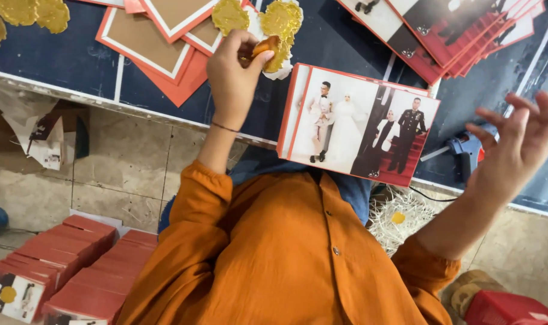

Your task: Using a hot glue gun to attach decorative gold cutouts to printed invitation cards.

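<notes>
My left hand (pixel 232 75) is raised over the dark table (pixel 57 60) and pinches a round gold seal (pixel 273 49) between thumb and fingers. Several more gold seals (pixel 280 18) on white backing lie just behind it. My right hand (pixel 518 144) hovers at the right with its fingers spread and nothing in it. Between my hands a red-bordered photo card (pixel 358 123) showing couples in formal dress lies at the table's near edge. My orange sleeves and shirt fill the bottom of the view.
Red-framed brown cards (pixel 144 39) lie at the top left, a fanned stack of red photo cards (pixel 454 30) at the top right. A blue glue gun (pixel 465 148) rests near my right hand. Stacks of red cards (pixel 75 265) and pale straw filler (pixel 400 216) sit on the floor.
</notes>
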